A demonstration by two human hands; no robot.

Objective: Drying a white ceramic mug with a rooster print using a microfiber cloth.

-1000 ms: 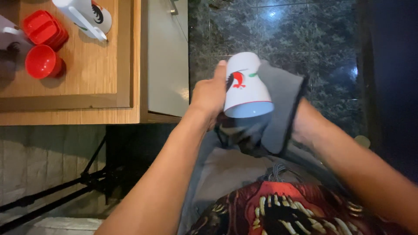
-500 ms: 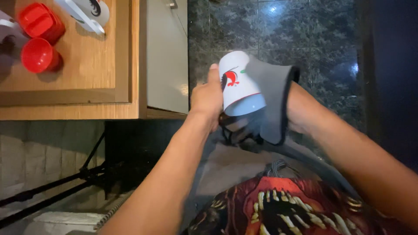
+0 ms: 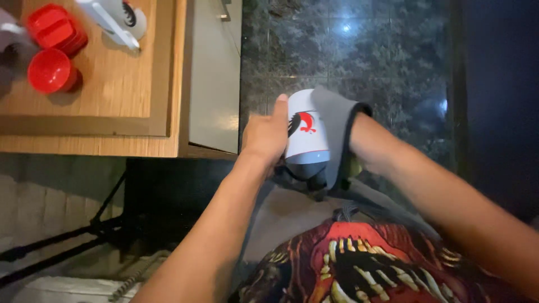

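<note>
The left hand (image 3: pixel 266 134) grips a white ceramic mug with a red-and-black print (image 3: pixel 306 134), now turned more upright than a moment ago; the right hand (image 3: pixel 359 143), fingers hidden under a grey cloth (image 3: pixel 337 129), presses its side above the dark tiled floor (image 3: pixel 393 67).

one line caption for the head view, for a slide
Left hand holds a white mug while the right hand, hidden under a grey cloth, presses against it.

A white ceramic mug with a red and black print (image 3: pixel 306 132) is held in the air above the dark floor, its base pointing away. A grey cloth (image 3: pixel 336 134) wraps its right side, touching it and hanging below.
</note>
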